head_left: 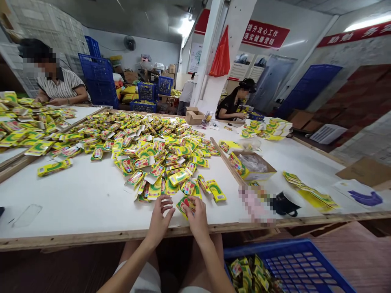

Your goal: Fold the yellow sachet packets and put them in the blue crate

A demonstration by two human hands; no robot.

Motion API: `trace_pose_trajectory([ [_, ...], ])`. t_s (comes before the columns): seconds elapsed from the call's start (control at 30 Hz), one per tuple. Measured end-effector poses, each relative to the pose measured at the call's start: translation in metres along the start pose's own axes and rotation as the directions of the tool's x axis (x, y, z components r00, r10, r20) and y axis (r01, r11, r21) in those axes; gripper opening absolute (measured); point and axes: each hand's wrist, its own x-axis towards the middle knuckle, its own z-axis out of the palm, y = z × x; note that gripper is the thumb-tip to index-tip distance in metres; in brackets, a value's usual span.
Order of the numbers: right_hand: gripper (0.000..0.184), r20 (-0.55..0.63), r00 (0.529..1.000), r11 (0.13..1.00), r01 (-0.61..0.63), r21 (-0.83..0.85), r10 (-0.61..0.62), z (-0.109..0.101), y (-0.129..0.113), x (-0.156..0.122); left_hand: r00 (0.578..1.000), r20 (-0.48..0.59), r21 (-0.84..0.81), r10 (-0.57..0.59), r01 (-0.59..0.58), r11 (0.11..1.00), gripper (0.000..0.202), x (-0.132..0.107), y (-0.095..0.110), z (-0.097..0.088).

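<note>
Between thumb and fingers of my right hand (198, 211) is a small yellow-green printed box (183, 204), its white end flap standing out toward the left. My left hand (161, 211) is just left of that box, fingers apart and slightly curled, holding nothing that I can see. Both hands are over the white tabletop (100, 203) close to its front edge. Right beyond them spreads a large heap of similar small boxes (159, 154), many with white flaps sticking out.
A blue plastic crate (293, 260) with more boxes stands low at my right. On the table at right are an open carton (256, 167), a black mug (284, 204) and flat yellow stacks (310, 190). Co-workers sit at left (62, 87) and across (233, 101).
</note>
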Motion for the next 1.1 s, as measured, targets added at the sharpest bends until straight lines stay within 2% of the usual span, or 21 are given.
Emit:
trace_pose_trajectory([
  [0.13, 0.025, 0.02, 0.992, 0.969, -0.124, 0.215, 0.123, -0.004, 0.002, 0.001, 0.998, 0.007, -0.09, 0.055, -0.055, 0.994, 0.035, 0.006, 0.004, 0.005],
  [0.23, 0.028, 0.003, 0.986, 0.9, -0.154, 0.408, 0.168, 0.004, -0.003, -0.008, 0.996, -0.002, -0.075, 0.086, -0.086, 0.993, 0.035, 0.007, 0.003, 0.008],
  [0.3, 0.03, 0.02, 0.984, 0.871, -0.163, 0.464, 0.174, 0.011, -0.006, -0.017, 0.997, 0.04, -0.052, 0.069, -0.067, 0.996, 0.033, 0.006, 0.0, 0.006],
  [0.47, 0.029, 0.098, 0.993, 0.904, -0.105, 0.414, 0.07, 0.012, -0.006, -0.024, 0.992, 0.12, 0.028, 0.036, -0.04, 0.999, 0.036, 0.003, -0.003, -0.011],
  [0.6, 0.019, 0.203, 0.977, 0.95, -0.009, 0.311, -0.057, 0.002, -0.008, -0.011, 0.97, 0.241, 0.127, 0.024, -0.056, 0.99, 0.027, 0.006, 0.003, -0.02],
  [0.67, 0.014, 0.249, 0.963, 0.963, 0.037, 0.269, -0.106, 0.0, -0.01, -0.004, 0.964, 0.259, 0.16, 0.057, -0.101, 0.982, 0.022, 0.008, 0.004, -0.02],
  [0.77, 0.013, 0.203, 0.972, 0.964, 0.063, 0.26, -0.118, 0.001, -0.011, 0.004, 0.97, 0.212, 0.17, 0.122, -0.16, 0.972, 0.02, 0.01, 0.002, -0.015],
  [0.83, 0.017, 0.12, 0.99, 0.95, 0.035, 0.311, -0.076, 0.004, -0.01, 0.005, 0.974, 0.186, 0.108, 0.128, -0.15, 0.983, 0.026, 0.011, 0.0, -0.011],
  [0.9, 0.024, 0.089, 0.994, 0.936, 0.022, 0.352, -0.057, 0.005, -0.009, 0.004, 0.974, 0.193, 0.068, 0.122, -0.137, 0.988, 0.029, 0.011, 0.0, -0.009],
  [1.03, 0.013, 0.149, 0.976, 0.94, 0.102, 0.327, -0.158, 0.001, -0.012, 0.002, 0.962, 0.211, 0.17, 0.172, -0.209, 0.963, 0.015, 0.009, 0.006, -0.01],
  [1.1, 0.012, 0.151, 0.974, 0.943, 0.113, 0.314, -0.167, -0.002, -0.015, 0.001, 0.964, 0.194, 0.193, 0.183, -0.22, 0.956, 0.013, 0.008, 0.01, -0.01],
])
